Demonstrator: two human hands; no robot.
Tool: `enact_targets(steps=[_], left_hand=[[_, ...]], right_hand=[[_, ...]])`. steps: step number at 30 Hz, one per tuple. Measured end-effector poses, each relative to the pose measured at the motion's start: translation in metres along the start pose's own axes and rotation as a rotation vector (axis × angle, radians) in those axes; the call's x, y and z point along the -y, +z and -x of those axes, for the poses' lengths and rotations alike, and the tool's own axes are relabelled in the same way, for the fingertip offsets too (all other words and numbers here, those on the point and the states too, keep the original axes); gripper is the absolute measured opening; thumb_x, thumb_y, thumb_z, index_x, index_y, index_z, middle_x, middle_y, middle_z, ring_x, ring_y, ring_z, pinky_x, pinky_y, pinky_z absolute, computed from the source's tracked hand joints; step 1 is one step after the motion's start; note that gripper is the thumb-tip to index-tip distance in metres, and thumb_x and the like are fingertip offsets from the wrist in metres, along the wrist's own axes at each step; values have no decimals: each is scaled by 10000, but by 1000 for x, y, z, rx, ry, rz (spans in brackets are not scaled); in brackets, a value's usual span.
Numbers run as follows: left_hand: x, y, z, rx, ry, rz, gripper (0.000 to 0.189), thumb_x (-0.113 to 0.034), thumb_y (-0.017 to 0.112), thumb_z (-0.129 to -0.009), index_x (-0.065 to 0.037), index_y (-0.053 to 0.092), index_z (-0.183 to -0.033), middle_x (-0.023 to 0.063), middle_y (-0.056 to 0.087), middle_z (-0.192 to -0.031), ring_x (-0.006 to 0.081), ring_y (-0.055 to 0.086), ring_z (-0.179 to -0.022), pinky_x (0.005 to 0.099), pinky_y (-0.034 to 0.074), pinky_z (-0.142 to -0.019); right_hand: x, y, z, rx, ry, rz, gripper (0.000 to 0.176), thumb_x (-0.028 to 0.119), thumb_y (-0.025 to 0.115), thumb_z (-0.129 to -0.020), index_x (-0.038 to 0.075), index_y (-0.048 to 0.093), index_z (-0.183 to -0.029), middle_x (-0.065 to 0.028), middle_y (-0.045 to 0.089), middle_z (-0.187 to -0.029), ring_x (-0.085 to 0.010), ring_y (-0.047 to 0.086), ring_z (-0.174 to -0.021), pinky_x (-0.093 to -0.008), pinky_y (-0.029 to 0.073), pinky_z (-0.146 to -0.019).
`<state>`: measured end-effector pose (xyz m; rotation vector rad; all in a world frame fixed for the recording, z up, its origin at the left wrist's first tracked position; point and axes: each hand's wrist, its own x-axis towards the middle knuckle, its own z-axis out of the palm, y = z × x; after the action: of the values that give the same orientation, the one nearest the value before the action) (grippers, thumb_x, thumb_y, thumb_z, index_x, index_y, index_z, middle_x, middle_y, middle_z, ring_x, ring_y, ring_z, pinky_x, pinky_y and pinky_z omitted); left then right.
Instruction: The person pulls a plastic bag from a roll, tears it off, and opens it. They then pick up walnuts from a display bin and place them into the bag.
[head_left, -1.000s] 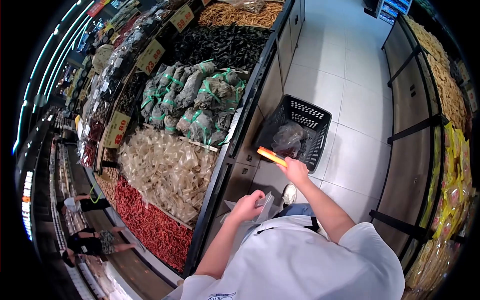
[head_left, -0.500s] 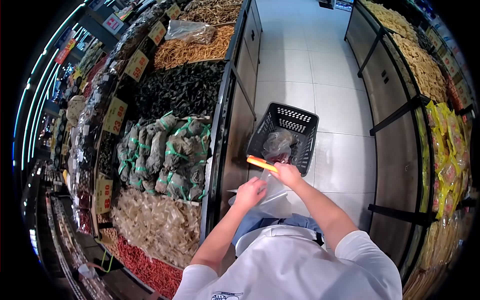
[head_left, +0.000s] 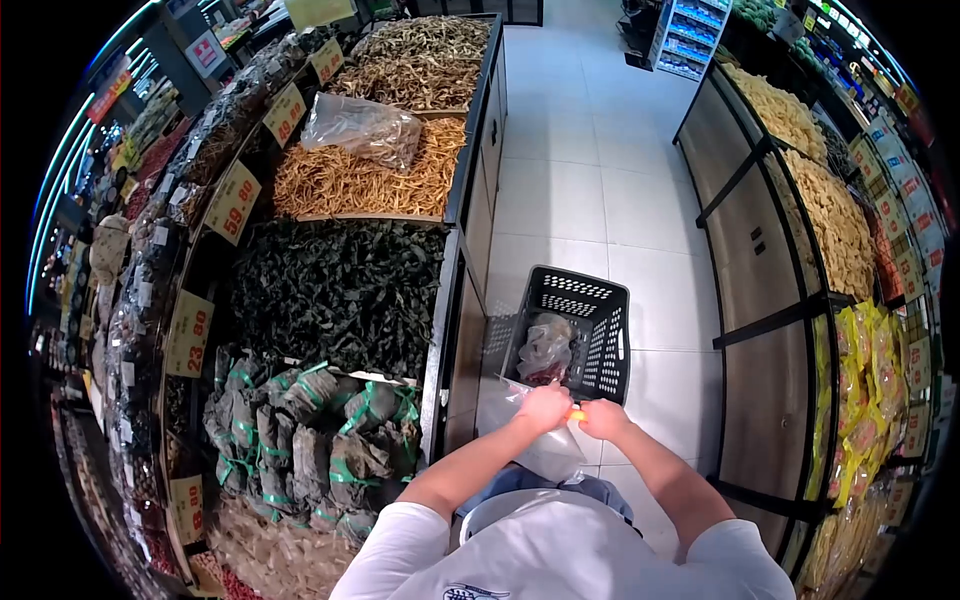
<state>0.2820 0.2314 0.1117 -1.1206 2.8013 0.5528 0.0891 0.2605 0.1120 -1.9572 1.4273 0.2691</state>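
My left hand is closed near the basket's front edge, with a clear plastic bag bunched in it and hanging below. Close beside it, my right hand is wrapped round an orange-yellow bar. Only a short piece of the bar shows between the two hands; whether the left fingers also touch it is hard to see. Just beyond my hands is a black shopping basket with perforated walls, on the floor. Inside it lies a clear bag with dark reddish contents at its near end.
On the left, bins hold dark dried strips, green-tied bundles and tan dried strips with a plastic bag on top. A tiled aisle runs ahead. Yellow packets hang along the right-hand shelf.
My left hand has moved right, up against the right hand, taking the bag with it. The bar, earlier showing at length, is now mostly covered. The view has shifted, with the basket lower.
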Motion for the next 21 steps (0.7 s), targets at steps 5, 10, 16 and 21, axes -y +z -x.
enact_targets(steps=[5, 10, 16, 21], left_hand=[[36, 8, -60, -66, -14, -15, 130, -264, 731, -728, -134, 730, -726, 20, 692, -831, 214, 650, -946, 357, 582, -749], [80, -27, -118, -170, -3, 83, 160, -280, 738, -713, -122, 718, -726, 48, 703, -823, 241, 666, -896, 414, 569, -737], [122, -63, -209, 82, -348, 205, 163, -294, 706, -784, -150, 760, -839, 96, 749, -867, 291, 737, -843, 431, 590, -755], [160, -84, -276, 39, -364, 161, 167, -298, 689, -791, -145, 746, -829, 109, 745, -848, 307, 732, -840, 449, 582, -759]], right_hand=[[-20, -34, -38, -160, 93, 15, 266, 344, 674, -815, 88, 724, -870, -153, 736, -887, -352, 718, -847, -476, 581, -782], [-59, -79, -95, -273, 41, 6, 281, 355, 692, -806, 75, 711, -813, -152, 732, -845, -352, 719, -786, -477, 585, -723], [-102, -156, -171, -336, -19, 38, 240, 333, 703, -783, 93, 707, -790, -136, 724, -805, -342, 715, -755, -470, 584, -695], [-134, -204, -227, -349, -4, 56, 220, 312, 695, -789, 93, 709, -805, -133, 726, -811, -338, 720, -763, -469, 585, -695]])
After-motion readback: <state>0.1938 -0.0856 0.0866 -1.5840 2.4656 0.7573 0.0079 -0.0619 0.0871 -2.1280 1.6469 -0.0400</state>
